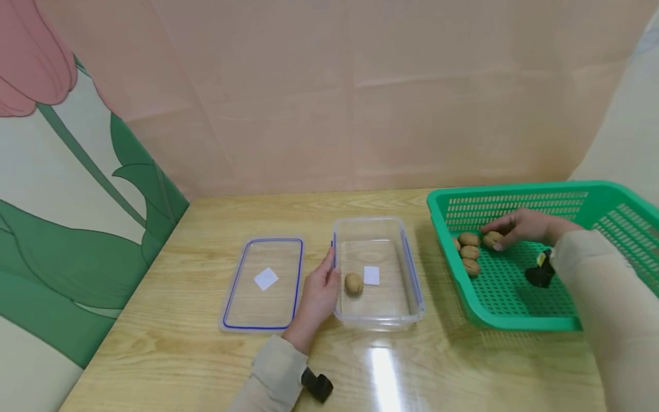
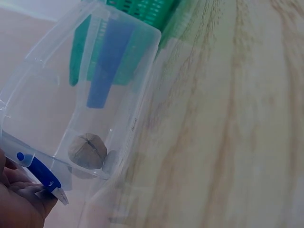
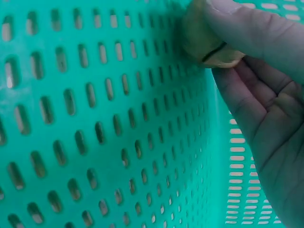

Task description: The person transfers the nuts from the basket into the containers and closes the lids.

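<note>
My left hand (image 1: 320, 292) rests along the left side of a clear plastic container (image 1: 381, 312), fingers stretched out against its wall. In the left wrist view the hand is by the container's blue side clip (image 2: 43, 175). One walnut (image 1: 353, 284) lies inside on the container's floor, near a white square label (image 1: 371, 275). Over in the green basket (image 1: 465, 297), my right hand (image 1: 527, 226) pinches a walnut (image 1: 492, 240) between thumb and fingers. That walnut (image 3: 209, 42) appears close to the basket's slotted wall in the right wrist view. Several more walnuts (image 1: 469, 253) sit beside it.
Left of the container lies its flat lid (image 1: 265, 312), with a blue seal and a white square (image 1: 266, 278). The wooden table (image 1: 175, 343) meets a pinkish covering (image 1: 309, 114) at the back. Leaf and flower shapes (image 1: 67, 257) decorate the left wall.
</note>
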### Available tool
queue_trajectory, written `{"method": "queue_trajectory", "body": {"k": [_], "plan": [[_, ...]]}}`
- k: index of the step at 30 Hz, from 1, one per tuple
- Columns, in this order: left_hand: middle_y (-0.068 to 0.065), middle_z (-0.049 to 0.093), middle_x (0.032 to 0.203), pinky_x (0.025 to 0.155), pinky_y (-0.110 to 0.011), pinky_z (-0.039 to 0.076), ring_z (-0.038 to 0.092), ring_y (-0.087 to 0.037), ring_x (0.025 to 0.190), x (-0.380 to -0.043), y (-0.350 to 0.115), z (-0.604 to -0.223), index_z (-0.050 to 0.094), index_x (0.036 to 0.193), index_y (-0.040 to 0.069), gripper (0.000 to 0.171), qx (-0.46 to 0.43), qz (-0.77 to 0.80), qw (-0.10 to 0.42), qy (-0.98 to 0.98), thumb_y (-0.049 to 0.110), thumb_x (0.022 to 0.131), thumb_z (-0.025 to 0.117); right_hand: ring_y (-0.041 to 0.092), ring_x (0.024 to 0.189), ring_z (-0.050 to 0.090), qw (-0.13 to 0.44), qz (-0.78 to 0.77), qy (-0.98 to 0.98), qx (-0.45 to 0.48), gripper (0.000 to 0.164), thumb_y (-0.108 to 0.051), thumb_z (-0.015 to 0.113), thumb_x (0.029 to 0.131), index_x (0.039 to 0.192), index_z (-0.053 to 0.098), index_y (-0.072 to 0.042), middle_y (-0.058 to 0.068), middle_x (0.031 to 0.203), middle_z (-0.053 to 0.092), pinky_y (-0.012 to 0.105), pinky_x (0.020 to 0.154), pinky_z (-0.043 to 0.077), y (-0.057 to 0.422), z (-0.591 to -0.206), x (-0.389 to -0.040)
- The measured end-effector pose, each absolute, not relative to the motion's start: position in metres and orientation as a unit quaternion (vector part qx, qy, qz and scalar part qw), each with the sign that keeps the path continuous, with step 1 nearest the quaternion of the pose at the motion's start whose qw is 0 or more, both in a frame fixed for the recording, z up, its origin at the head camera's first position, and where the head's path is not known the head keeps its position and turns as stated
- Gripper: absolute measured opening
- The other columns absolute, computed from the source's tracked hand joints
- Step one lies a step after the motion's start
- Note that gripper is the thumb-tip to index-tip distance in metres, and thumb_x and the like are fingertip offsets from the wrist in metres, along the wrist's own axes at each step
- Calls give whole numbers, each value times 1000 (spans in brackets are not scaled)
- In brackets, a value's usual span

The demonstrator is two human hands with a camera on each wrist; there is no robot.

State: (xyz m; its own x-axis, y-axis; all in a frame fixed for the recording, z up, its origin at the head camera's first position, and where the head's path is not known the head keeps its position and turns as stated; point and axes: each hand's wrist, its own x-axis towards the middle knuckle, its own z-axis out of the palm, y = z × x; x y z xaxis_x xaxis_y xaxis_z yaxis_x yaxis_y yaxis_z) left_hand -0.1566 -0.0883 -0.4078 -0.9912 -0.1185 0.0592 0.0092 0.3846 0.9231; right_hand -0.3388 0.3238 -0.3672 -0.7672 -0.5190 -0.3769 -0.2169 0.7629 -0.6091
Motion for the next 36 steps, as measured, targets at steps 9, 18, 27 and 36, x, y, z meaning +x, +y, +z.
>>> {"method": "queue_trajectory", "body": {"k": [9, 18, 27, 36], "plan": [[-11, 35, 145, 110, -41, 30, 34, -27, 133, -154, -87, -406, 33, 143, 12, 48, 30, -555, 58, -829, 13, 97, 45, 48, 117, 43, 271, -252, 905, -209, 64, -28, 71, 80, 131, 48, 2, 33, 134, 42, 58, 88, 44, 325, -373, -341], [-9, 34, 145, 110, -40, 29, 33, -26, 133, -154, -87, -407, 33, 143, 13, 48, 31, -558, 57, -827, 13, 97, 45, 54, 122, 33, 263, -263, 906, -204, 64, -28, 69, 81, 132, 47, 3, 33, 137, 38, 63, 88, 41, 328, -367, -340], [-8, 32, 147, 111, -40, 28, 32, -25, 134, -156, -87, -406, 32, 144, 14, 48, 34, -554, 55, -830, 14, 97, 44, 46, 124, 37, 259, -314, 891, -199, 61, -23, 66, 84, 135, 43, 2, 14, 132, 50, 66, 93, 35, 331, -355, -340], [-10, 32, 147, 110, -40, 28, 31, -26, 134, -157, -88, -407, 32, 144, 12, 48, 28, -553, 55, -831, 12, 97, 44, -8, 104, 48, 236, -360, 879, -205, 54, -20, 63, 88, 136, 45, -3, -28, 112, 55, 43, 96, 42, 329, -347, -337]]}}
